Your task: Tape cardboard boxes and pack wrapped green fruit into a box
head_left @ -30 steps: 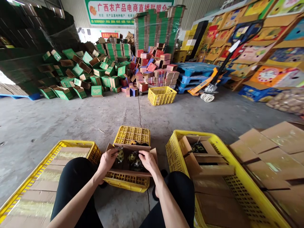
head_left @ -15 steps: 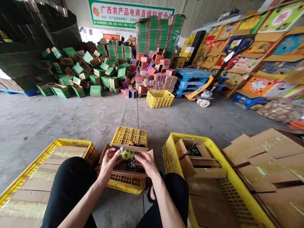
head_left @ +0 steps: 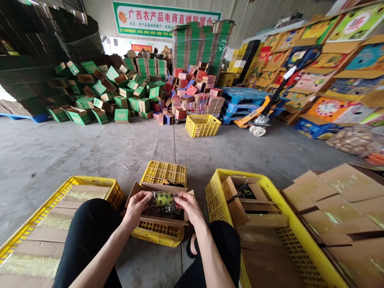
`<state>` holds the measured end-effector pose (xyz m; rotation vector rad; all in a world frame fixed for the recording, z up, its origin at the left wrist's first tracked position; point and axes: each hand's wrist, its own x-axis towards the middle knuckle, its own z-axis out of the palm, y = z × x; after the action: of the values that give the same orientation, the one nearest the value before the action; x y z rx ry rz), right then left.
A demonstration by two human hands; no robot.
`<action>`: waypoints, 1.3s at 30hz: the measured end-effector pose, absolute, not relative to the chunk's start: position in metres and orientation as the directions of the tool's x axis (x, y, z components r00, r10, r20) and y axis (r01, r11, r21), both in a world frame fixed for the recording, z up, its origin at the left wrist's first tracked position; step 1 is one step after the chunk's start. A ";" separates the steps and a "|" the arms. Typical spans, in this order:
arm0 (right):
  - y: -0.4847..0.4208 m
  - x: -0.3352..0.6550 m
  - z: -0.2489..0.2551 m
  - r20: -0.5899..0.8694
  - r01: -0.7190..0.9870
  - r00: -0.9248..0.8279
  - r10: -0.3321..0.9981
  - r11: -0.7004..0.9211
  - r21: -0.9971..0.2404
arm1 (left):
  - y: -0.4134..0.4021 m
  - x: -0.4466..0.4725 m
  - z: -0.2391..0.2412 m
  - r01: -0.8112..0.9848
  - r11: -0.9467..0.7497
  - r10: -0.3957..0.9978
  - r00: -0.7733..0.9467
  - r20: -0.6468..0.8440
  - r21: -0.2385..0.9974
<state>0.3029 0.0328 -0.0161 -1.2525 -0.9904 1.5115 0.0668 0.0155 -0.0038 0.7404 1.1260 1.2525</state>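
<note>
Between my two hands is a small yellow-green item with dark spots in a clear plastic bag (head_left: 164, 199); its exact kind I cannot make out. My left hand (head_left: 137, 207) pinches the bag's left end, and my right hand (head_left: 187, 203) pinches the right end. Both are just above an open cardboard box (head_left: 147, 218), which holds dark, shiny plastic-wrapped things (head_left: 168, 211). The box rests on an upturned yellow crate (head_left: 160, 237) between my knees. Behind it shows another part of yellow crate lattice (head_left: 163, 173).
At my left stands a yellow crate (head_left: 115, 188) of taped cartons. To the right, another yellow crate (head_left: 213, 200) holds cartons, one open (head_left: 234, 188). Taped boxes (head_left: 336, 212) are stacked farther right. Beyond lie a yellow basket (head_left: 202, 126), a pallet jack (head_left: 264, 114) and heaped green boxes (head_left: 121, 115).
The bagged item has turned and is now stretched level between my hands, its plastic ends drawn outward. My left hand has shifted slightly. The boxes and crates stay put.
</note>
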 end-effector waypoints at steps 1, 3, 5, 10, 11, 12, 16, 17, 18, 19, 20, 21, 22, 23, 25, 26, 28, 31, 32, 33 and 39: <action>0.033 0.303 -0.016 -0.257 -0.136 -0.055 0.965 -0.263 -0.955 | 0.016 0.067 -0.006 -0.331 0.202 0.968 -0.079 -0.240 0.922; 0.033 0.303 -0.014 -0.260 -0.118 -0.044 0.965 -0.264 -0.957 | 0.017 0.068 -0.013 -0.313 0.179 0.964 -0.134 -0.230 0.933; 0.034 0.303 -0.013 -0.262 -0.118 -0.051 0.964 -0.266 -0.957 | 0.018 0.072 -0.020 -0.308 0.156 0.954 -0.201 -0.224 0.939; 0.036 0.301 -0.011 -0.238 -0.146 -0.038 0.970 -0.241 -0.959 | 0.020 0.082 -0.031 -0.341 0.154 0.935 -0.253 -0.249 0.927; 0.036 0.301 -0.011 -0.241 -0.149 -0.039 0.970 -0.244 -0.958 | 0.021 0.083 -0.031 -0.347 0.156 0.934 -0.252 -0.253 0.925; 0.037 0.300 -0.011 -0.245 -0.152 -0.042 0.969 -0.249 -0.957 | 0.021 0.083 -0.030 -0.351 0.157 0.933 -0.255 -0.255 0.923; 0.037 0.300 -0.013 -0.255 -0.175 -0.061 0.965 -0.261 -0.949 | 0.021 0.081 -0.025 -0.351 0.166 0.939 -0.231 -0.257 0.921; 0.037 0.300 -0.014 -0.258 -0.185 -0.062 0.964 -0.265 -0.946 | 0.021 0.080 -0.024 -0.351 0.177 0.946 -0.199 -0.258 0.920; 0.037 0.300 -0.015 -0.262 -0.193 -0.062 0.963 -0.269 -0.944 | 0.020 0.079 -0.023 -0.348 0.195 0.953 -0.155 -0.261 0.917; 0.037 0.300 -0.015 -0.266 -0.199 -0.060 0.962 -0.272 -0.941 | 0.019 0.078 -0.022 -0.344 0.217 0.958 -0.104 -0.267 0.914; 0.037 0.301 -0.016 -0.269 -0.205 -0.057 0.961 -0.275 -0.939 | 0.018 0.078 -0.022 -0.344 0.242 0.959 -0.057 -0.277 0.907; 0.037 0.301 -0.017 -0.272 -0.208 -0.057 0.961 -0.278 -0.938 | 0.017 0.078 -0.023 -0.352 0.263 0.957 -0.019 -0.288 0.898; 0.036 0.301 -0.018 -0.275 -0.210 -0.060 0.960 -0.282 -0.936 | 0.016 0.078 -0.023 -0.373 0.278 0.954 0.002 -0.299 0.885; 0.036 0.301 -0.019 -0.279 -0.212 -0.065 0.958 -0.286 -0.934 | 0.015 0.079 -0.024 -0.404 0.286 0.951 0.011 -0.308 0.869; 0.035 0.300 -0.020 -0.288 -0.223 -0.079 0.954 -0.299 -0.928 | 0.013 0.080 -0.025 -0.481 0.285 0.946 0.003 -0.324 0.829; 0.035 0.300 -0.020 -0.293 -0.233 -0.082 0.953 -0.304 -0.924 | 0.013 0.081 -0.026 -0.512 0.284 0.943 -0.002 -0.331 0.811; 0.035 0.298 -0.020 -0.302 -0.259 -0.075 0.950 -0.311 -0.915 | 0.013 0.082 -0.027 -0.549 0.284 0.939 -0.008 -0.344 0.786; 0.034 0.294 -0.018 -0.318 -0.278 -0.070 0.946 -0.325 -0.904 | 0.014 0.082 -0.030 -0.563 0.279 0.932 -0.036 -0.361 0.778; 0.034 0.293 -0.017 -0.325 -0.272 -0.086 0.942 -0.336 -0.902 | 0.015 0.081 -0.031 -0.563 0.279 0.928 -0.050 -0.369 0.778; 0.034 0.293 -0.017 -0.331 -0.262 -0.111 0.937 -0.348 -0.900 | 0.015 0.081 -0.033 -0.560 0.282 0.923 -0.062 -0.380 0.779; 0.033 0.292 -0.017 -0.323 -0.211 -0.174 0.930 -0.355 -0.911 | 0.015 0.080 -0.036 -0.492 0.308 0.905 -0.114 -0.411 0.814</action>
<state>0.2915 0.0330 -0.0168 -1.2003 -0.9356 1.6707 0.0798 0.0148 -0.0359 0.4688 1.1503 1.2615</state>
